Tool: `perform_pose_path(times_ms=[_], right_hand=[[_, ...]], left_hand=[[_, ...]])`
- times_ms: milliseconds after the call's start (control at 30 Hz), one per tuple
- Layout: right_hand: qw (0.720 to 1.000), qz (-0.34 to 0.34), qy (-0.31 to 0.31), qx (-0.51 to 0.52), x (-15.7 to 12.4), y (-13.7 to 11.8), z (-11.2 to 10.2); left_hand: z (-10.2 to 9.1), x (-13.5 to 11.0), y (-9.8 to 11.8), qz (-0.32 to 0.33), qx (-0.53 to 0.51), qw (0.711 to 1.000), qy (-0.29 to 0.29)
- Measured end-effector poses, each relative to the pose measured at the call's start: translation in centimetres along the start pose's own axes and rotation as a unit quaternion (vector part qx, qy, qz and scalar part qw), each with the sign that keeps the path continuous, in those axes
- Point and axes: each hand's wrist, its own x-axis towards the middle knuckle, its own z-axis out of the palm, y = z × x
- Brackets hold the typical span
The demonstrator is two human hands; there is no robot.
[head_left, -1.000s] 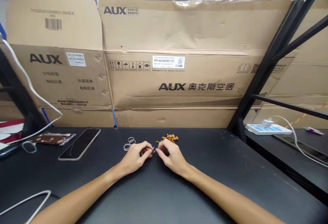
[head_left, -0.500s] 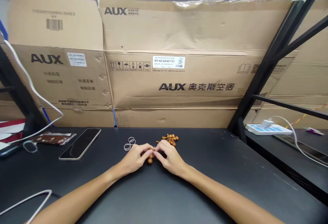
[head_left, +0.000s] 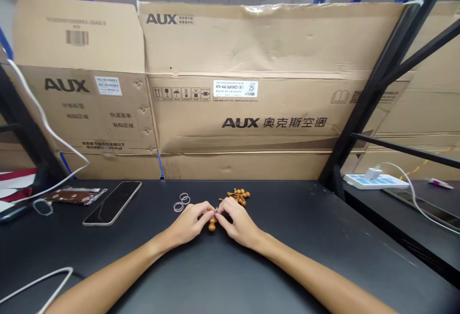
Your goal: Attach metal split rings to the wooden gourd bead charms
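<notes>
My left hand [head_left: 192,219] is closed in a pinch at the cord end of a small brown gourd pendant [head_left: 212,227]. The gourd hangs below the fingertips, its rounded bottom toward me. Pressed against it from the other side, my right hand [head_left: 237,219] pinches a metal key ring [head_left: 216,209], only a sliver of which shows between the fingers. Whether the cord passes through the ring is hidden. Behind my right hand lies a pile of similar gourd pendants [head_left: 242,196]. Several loose key rings [head_left: 178,207] lie beyond my left hand.
On the left of the black table [head_left: 172,275] are a phone [head_left: 113,203], a brown packet [head_left: 76,195] and a white cable [head_left: 46,275]. Cardboard [head_left: 280,65] stands along the back. A power strip [head_left: 391,180] sits right of the black metal frame [head_left: 370,84].
The gourd pendant has shifted slightly down and right under the fingertips. Both hands keep their pinch in nearly the same place, and the view has tilted a little.
</notes>
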Motion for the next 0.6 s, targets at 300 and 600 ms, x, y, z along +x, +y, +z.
perform_pose_path(times_ms=[300, 600], right_hand=[[0.999, -0.002, -0.021, 0.028, 0.1, -0.4, -0.3], [0.999, -0.015, -0.046, 0.024, 0.1, -0.7, -0.5]], left_hand=[[0.1, 0.0, 0.5, 0.014, 0.015, 1.0, 0.017], [0.3, 0.2, -0.3, 0.0, 0.066, 0.996, 0.065]])
